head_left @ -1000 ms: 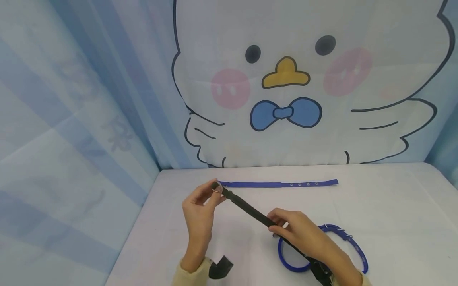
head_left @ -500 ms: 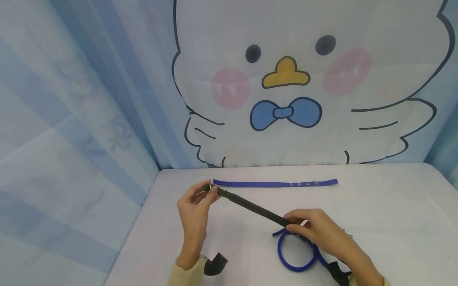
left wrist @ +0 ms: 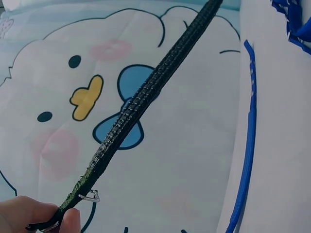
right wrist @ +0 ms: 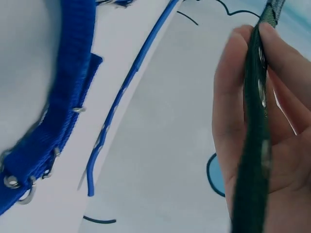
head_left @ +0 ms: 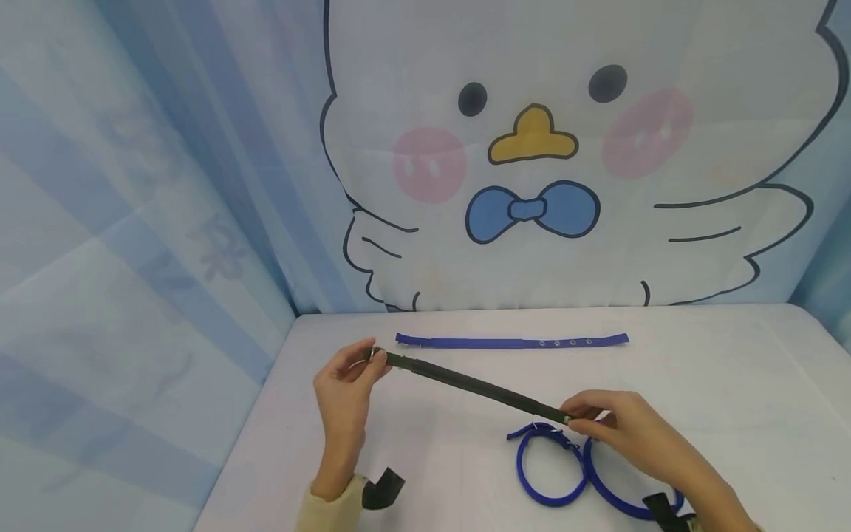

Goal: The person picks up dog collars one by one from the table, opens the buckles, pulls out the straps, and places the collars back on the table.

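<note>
A dark green pet collar (head_left: 479,386) is stretched in the air, slanting down to the right, between my two hands. My left hand (head_left: 346,403) pinches its upper end between thumb and fingers; a metal ring (left wrist: 90,196) shows just past the fingertips in the left wrist view. Farther right, my right hand (head_left: 625,428) pinches the strap between thumb and fingers. In the right wrist view the eyeleted tail (right wrist: 255,145) of the green collar runs past the palm toward the camera. Below the right hand lie a small looped blue collar (head_left: 555,502) and a larger looped blue collar (head_left: 608,499), partly hidden.
A third blue collar (head_left: 492,343) lies straight along the back of the white table (head_left: 744,391), its eyelets to the right. Behind the table hangs a cloth backdrop (head_left: 532,273) with a cartoon face. Another pale blue cloth (head_left: 133,258) drapes the left side.
My right hand has slid along the green collar to the right, toward its eyeleted end. The left hand has moved left and slightly down, levelling the strap. The looped blue collars are more uncovered.
</note>
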A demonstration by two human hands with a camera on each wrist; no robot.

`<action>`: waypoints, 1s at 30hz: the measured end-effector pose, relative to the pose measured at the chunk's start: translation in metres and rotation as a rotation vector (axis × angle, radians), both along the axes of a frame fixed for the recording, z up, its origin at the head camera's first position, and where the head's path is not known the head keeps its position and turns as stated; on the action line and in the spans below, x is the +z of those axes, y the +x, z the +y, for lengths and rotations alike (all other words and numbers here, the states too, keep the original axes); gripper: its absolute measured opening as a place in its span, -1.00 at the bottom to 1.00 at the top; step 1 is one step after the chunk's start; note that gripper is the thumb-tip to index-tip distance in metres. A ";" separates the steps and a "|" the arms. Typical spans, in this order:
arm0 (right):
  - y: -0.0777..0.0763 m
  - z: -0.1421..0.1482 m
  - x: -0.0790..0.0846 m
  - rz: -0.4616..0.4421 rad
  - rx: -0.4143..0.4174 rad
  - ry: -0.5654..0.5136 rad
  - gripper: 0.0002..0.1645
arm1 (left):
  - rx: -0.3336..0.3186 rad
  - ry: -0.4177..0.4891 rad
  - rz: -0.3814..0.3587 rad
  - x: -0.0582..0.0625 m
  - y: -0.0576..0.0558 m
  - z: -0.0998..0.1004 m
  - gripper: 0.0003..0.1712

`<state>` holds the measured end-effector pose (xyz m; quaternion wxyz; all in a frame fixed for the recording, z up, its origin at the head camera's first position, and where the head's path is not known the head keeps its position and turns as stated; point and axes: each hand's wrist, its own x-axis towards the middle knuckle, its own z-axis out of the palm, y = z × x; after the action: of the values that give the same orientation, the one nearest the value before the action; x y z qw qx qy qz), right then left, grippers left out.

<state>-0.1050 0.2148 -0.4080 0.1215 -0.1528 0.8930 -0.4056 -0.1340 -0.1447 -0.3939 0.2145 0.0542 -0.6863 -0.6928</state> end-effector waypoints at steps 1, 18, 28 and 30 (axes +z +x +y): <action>0.000 0.002 -0.001 0.002 -0.004 0.002 -0.74 | 0.001 0.000 -0.001 0.000 0.000 -0.001 -0.70; 0.002 0.049 -0.006 0.019 -0.084 0.103 -0.71 | 0.028 0.005 -0.011 -0.007 -0.003 -0.025 -0.71; -0.003 0.076 -0.011 0.040 -0.122 0.126 -0.68 | 0.016 0.005 -0.084 -0.010 -0.006 -0.033 -0.70; -0.004 0.080 -0.012 0.049 -0.121 0.121 -0.68 | 0.013 0.002 -0.105 -0.011 -0.006 -0.034 -0.70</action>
<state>-0.1093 0.2950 -0.4202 0.0842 -0.1009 0.9261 -0.3537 -0.1399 -0.1788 -0.4048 0.1827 0.0950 -0.6957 -0.6882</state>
